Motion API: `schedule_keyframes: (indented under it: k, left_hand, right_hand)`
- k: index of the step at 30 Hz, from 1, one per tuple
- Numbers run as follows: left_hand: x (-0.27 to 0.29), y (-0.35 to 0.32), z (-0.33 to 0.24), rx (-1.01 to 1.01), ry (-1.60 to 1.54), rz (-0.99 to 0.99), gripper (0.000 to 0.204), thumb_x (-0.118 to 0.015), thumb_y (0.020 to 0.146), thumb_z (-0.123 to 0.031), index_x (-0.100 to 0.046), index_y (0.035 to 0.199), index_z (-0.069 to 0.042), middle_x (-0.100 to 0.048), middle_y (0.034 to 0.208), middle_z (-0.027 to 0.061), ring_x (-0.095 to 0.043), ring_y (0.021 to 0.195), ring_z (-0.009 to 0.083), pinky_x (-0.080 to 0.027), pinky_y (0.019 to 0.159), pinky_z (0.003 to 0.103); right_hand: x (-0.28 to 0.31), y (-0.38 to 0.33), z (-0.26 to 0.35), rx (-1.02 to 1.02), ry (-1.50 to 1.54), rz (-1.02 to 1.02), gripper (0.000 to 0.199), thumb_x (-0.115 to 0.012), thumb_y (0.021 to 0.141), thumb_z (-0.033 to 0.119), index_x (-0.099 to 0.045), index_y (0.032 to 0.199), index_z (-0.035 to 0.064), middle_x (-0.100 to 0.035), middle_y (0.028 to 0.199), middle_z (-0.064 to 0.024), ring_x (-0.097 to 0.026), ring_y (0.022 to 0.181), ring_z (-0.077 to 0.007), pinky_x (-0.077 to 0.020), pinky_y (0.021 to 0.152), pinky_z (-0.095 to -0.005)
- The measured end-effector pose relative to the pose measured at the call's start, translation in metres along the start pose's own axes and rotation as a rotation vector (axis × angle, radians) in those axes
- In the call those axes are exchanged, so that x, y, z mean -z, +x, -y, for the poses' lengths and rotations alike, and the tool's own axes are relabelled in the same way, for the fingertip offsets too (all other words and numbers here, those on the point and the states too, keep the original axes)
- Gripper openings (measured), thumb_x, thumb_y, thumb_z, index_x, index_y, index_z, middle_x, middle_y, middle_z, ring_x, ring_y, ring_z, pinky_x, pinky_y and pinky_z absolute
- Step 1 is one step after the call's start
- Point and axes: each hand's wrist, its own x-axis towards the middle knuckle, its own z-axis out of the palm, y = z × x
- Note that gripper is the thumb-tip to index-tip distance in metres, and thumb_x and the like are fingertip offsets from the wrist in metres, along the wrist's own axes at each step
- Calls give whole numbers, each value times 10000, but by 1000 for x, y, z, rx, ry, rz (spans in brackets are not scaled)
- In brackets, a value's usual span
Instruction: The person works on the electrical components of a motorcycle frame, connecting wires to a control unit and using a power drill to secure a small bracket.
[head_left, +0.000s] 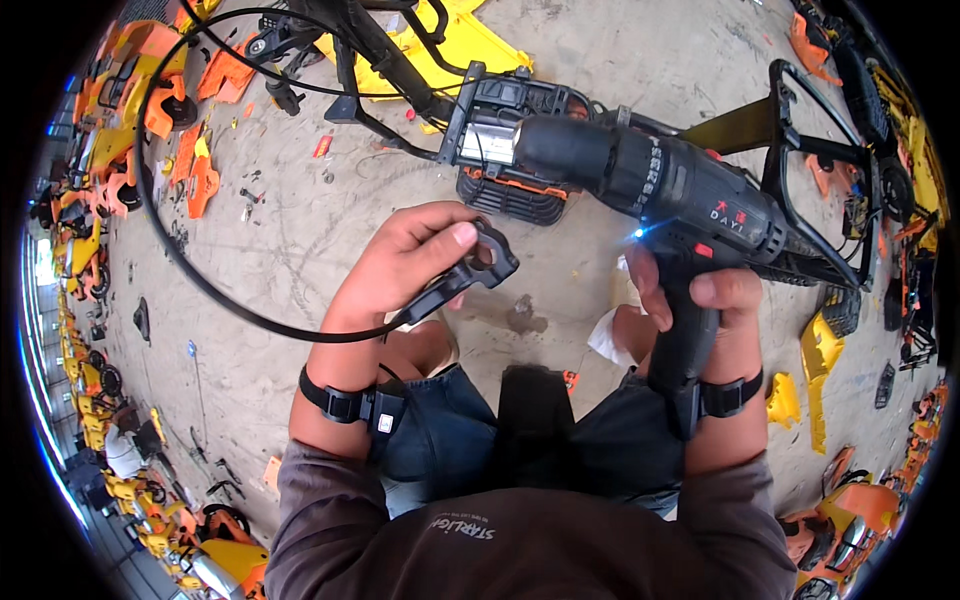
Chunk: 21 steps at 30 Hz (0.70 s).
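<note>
left hand (pixel 405 262): closed on a black clamp (pixel 452 283), left of the drill (pixel 655 180)
right hand (pixel 733 298): wrapped around the drill's grip
cable (pixel 270 326): loops left of the drill
light (pixel 640 233): lit, on the drill

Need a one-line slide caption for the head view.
Left hand holding a black cabled part with a clamp-like end; right hand gripping a black power drill, its light on.
</note>
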Motion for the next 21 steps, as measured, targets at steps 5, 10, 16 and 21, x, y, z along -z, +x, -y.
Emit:
schedule_keyframes:
  k: [5, 10, 16, 21]
  left_hand:
    - [7, -2, 0, -13, -53, 88, 395, -634, 992, -353, -654, 1106, 25, -685, 835, 80, -615, 548, 120, -483, 457, 239]
    - [14, 0, -4, -38, -41, 81, 446, -664, 965, -393, -649, 1097, 32, -679, 818, 78, -621, 563, 120, -495, 467, 235]
    - [21, 2, -1, -17, -39, 111, 469, -705, 916, -435, -635, 1022, 16, -671, 804, 75, -616, 561, 105, -507, 466, 223]
    - [23, 5, 1, 6, -16, 113, 416, -687, 930, -405, -624, 987, 2, -668, 802, 70, -611, 580, 93, -508, 471, 220]
  right_hand:
    - [21, 3, -2, -54, -34, 65, 726, -702, 576, 186, -571, 1252, -42, -669, 882, -218, -560, 547, -214, -461, 518, -290]
    - [47, 5, 0, -187, 6, 155, 763, -722, 568, 154, -554, 1287, -37, -671, 905, -228, -565, 551, -219, -463, 522, -292]
    - [54, 5, -10, -306, 9, 214, 760, -763, 611, 138, -538, 1320, -19, -674, 950, -217, -598, 601, -228, -477, 552, -321]
    - [38, 5, -5, -312, -90, 118, 598, -694, 535, 106, -599, 1089, -98, -660, 851, -200, -589, 578, -230, -476, 564, -349]
